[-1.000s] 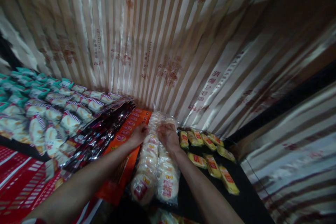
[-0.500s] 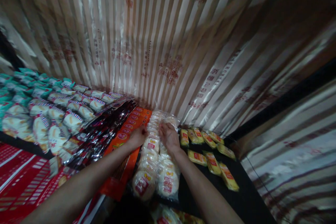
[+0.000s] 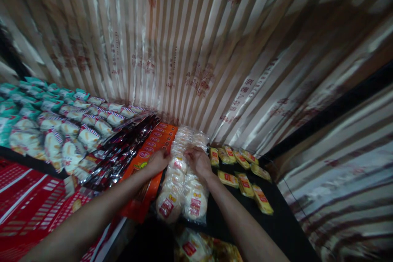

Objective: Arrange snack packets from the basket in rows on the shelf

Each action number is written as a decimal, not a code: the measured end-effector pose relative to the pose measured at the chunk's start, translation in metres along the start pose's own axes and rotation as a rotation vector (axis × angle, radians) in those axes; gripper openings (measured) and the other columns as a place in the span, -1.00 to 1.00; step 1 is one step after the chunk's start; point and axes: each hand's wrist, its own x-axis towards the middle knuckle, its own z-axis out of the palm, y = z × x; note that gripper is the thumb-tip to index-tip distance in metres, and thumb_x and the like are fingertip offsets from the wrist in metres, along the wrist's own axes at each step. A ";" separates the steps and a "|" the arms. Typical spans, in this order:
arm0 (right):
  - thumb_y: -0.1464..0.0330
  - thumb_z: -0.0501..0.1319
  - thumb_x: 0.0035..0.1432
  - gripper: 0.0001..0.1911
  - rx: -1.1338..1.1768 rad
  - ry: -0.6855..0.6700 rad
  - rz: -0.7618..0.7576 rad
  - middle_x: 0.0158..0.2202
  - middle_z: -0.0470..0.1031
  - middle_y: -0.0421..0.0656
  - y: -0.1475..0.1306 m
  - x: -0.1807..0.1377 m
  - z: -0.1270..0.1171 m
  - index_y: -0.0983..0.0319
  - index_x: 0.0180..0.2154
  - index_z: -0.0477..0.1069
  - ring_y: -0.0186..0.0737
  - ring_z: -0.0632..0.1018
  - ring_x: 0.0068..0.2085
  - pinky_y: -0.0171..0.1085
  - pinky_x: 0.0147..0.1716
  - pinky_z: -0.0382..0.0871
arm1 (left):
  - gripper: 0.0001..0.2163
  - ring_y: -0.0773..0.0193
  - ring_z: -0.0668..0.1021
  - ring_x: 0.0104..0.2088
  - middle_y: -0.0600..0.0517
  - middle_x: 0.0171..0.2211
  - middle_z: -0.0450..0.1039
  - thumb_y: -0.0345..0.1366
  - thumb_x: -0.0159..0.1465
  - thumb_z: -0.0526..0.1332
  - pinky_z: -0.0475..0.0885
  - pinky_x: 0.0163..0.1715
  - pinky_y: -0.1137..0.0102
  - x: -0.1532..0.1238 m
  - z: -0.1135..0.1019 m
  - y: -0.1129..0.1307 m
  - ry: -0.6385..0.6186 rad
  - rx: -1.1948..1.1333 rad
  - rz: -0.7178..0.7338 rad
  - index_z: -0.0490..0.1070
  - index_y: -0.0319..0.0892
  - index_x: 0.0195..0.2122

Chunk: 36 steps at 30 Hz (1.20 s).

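Observation:
Two rows of clear packs of pale round cakes with red labels run away from me down the middle of a black shelf. My left hand grips the left row from its left side, fingers curled on a pack. My right hand lies on top of the right row, fingers bent down over a pack. Both forearms reach in from the bottom of the view.
Orange packets lie just left of the cakes, then dark glossy packets, white and red packs and teal packs. Yellow packs lie to the right. Striped satin cloth hangs behind. Red printed cartons sit low left.
Both hands stay on the cake rows and have drawn slightly nearer to me. The view has tilted down a little, and more packs show at the bottom edge.

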 end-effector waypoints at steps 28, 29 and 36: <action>0.36 0.20 0.08 -0.89 0.034 -0.093 0.000 -0.37 0.49 -0.16 -0.015 -0.018 -0.003 0.19 -0.39 0.50 -0.26 0.47 -0.28 -0.33 -0.25 0.30 | -0.86 0.30 0.42 -0.45 0.08 -0.49 0.39 -0.21 0.13 0.20 0.23 -0.44 0.44 -0.030 0.003 -0.005 0.036 -0.092 -0.026 0.35 -0.17 -0.44; 0.36 0.20 0.08 -0.89 0.040 -0.091 0.002 -0.38 0.49 -0.16 -0.015 -0.018 -0.002 0.19 -0.40 0.50 -0.26 0.47 -0.29 -0.34 -0.25 0.30 | -0.84 0.31 0.41 -0.48 0.10 -0.52 0.38 -0.19 0.09 0.24 0.22 -0.47 0.45 -0.034 0.001 -0.006 0.006 -0.092 -0.025 0.36 -0.17 -0.47; 0.36 0.18 0.10 -0.87 0.023 -0.068 -0.006 -0.40 0.48 -0.17 -0.015 -0.021 -0.001 0.18 -0.41 0.51 -0.24 0.46 -0.26 -0.32 -0.25 0.30 | -0.90 0.38 0.36 -0.57 0.17 -0.62 0.31 -0.32 0.00 0.26 0.20 -0.56 0.51 -0.038 0.006 -0.014 -0.064 -0.214 -0.048 0.35 -0.20 -0.53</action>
